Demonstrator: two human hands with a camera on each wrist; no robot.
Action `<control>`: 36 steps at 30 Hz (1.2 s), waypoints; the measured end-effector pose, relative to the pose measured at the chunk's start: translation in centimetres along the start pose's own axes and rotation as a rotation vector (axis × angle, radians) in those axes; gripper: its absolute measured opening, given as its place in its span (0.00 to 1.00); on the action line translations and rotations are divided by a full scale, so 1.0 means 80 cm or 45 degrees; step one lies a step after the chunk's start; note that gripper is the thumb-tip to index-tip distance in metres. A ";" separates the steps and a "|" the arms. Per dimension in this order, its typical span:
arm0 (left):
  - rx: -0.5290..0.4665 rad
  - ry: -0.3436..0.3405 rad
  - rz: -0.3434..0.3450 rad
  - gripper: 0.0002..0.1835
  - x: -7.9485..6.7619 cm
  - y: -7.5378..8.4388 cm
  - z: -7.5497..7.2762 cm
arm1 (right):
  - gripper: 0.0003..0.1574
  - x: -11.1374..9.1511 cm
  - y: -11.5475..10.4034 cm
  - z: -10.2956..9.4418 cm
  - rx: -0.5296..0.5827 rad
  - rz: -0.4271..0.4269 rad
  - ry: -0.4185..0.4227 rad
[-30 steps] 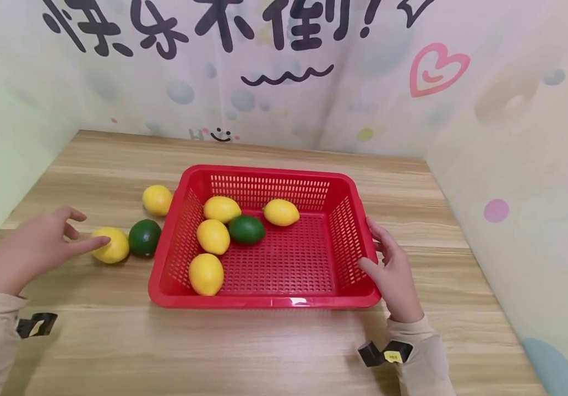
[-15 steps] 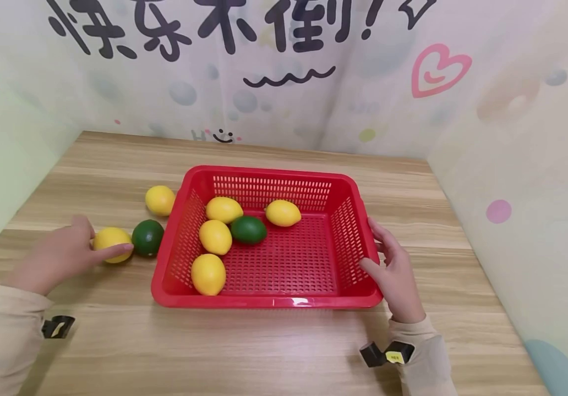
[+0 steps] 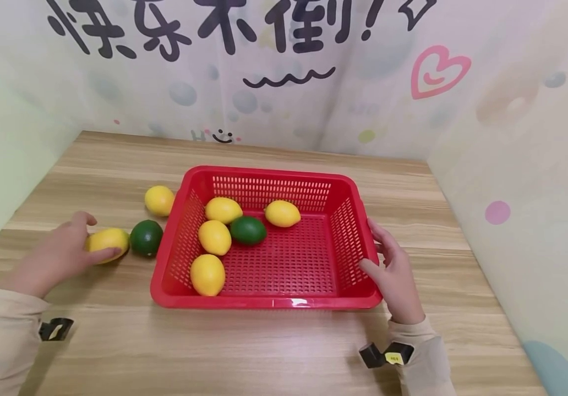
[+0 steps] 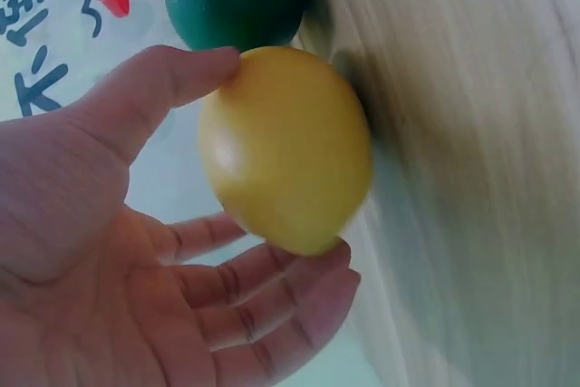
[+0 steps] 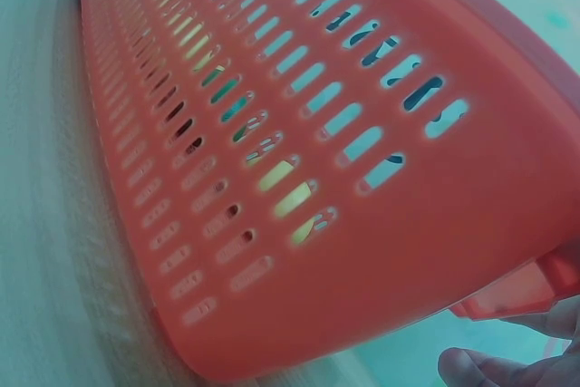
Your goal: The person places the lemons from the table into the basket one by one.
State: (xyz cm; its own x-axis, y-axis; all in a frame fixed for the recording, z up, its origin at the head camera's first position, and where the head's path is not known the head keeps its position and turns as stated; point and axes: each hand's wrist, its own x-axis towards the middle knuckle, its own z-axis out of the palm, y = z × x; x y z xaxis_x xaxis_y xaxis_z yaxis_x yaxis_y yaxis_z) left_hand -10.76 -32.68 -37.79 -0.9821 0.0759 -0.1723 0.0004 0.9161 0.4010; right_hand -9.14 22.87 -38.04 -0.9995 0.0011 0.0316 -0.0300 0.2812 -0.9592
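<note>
My left hand (image 3: 61, 254) pinches a yellow lemon (image 3: 109, 244) at the left of the table, thumb on one end and fingertips at the other, as the left wrist view shows close up. Right beside that lemon (image 4: 288, 147) is a dark green, round lime-like fruit (image 3: 146, 238). My right hand (image 3: 394, 270) grips the right rim of a red plastic basket (image 3: 264, 302), thumb over the rim and fingers outside. Inside the basket, several lemons (image 3: 207, 274) and one dark green fruit (image 3: 247, 230) lie mostly toward the left.
Another lemon (image 3: 159, 200) lies against the basket's left outer side. The wooden table (image 3: 244, 352) is bounded by a printed back wall (image 3: 284, 115) and side walls. Slots in the basket's side (image 5: 299, 169) let the fruit show through in the right wrist view.
My left hand has come down and right onto the outer lemon and taken hold of it, and the lemon has tilted slightly. The right hand stays on the basket rim.
</note>
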 end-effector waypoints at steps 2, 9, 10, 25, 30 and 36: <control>-0.022 0.013 0.025 0.42 -0.001 -0.002 0.000 | 0.49 0.000 0.000 0.000 0.001 -0.005 -0.001; -0.027 0.069 0.101 0.30 -0.005 -0.003 0.000 | 0.48 0.000 0.000 0.000 -0.001 -0.007 0.011; -0.027 0.078 0.101 0.29 -0.005 -0.003 0.000 | 0.48 0.000 0.000 0.000 -0.001 -0.009 0.011; 0.040 0.078 0.082 0.28 -0.004 -0.001 0.004 | 0.48 -0.003 0.000 -0.003 -0.027 -0.007 0.022; 0.035 0.233 0.108 0.28 -0.007 -0.007 0.004 | 0.48 -0.002 0.001 -0.003 -0.026 -0.011 0.018; 0.050 0.296 0.099 0.29 -0.011 -0.009 -0.009 | 0.49 0.000 0.002 0.001 -0.011 -0.017 0.012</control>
State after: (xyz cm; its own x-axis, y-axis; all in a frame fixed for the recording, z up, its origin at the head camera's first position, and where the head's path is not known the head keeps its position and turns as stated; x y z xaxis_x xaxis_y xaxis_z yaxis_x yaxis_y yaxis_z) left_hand -10.05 -33.70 -37.31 -0.9957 0.0584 0.0712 0.0807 0.9258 0.3692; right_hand -9.14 22.87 -38.21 -0.9989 0.0066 0.0468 -0.0429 0.2896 -0.9562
